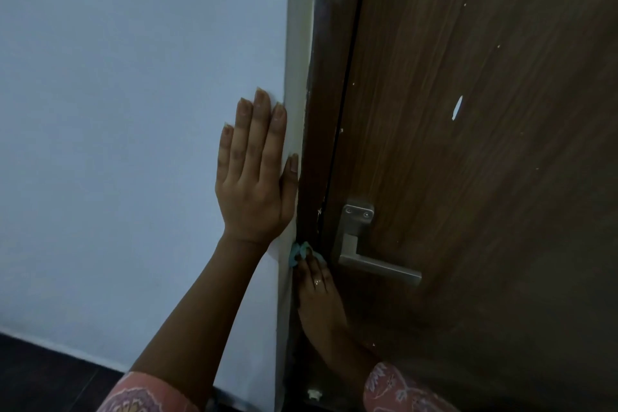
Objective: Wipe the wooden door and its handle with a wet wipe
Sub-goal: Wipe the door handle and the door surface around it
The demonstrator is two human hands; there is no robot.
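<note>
The dark brown wooden door (pixel 485 144) fills the right half of the view, with small white specks on its surface. A silver lever handle (pixel 378 264) on a metal plate sits at its left edge. My right hand (pixel 317 291) is shut on a crumpled light-blue wet wipe (pixel 298 252) and presses it against the dark door frame (pixel 317 144), just left of the handle. My left hand (pixel 254 177) lies flat and open on the white wall, fingers pointing up, thumb at the wall's corner.
The pale wall (pixel 133 144) covers the left half, ending in a cream corner strip (pixel 296 77) beside the frame. Dark floor (pixel 40 378) shows at the lower left. A small white object (pixel 313 395) sits at the base of the frame.
</note>
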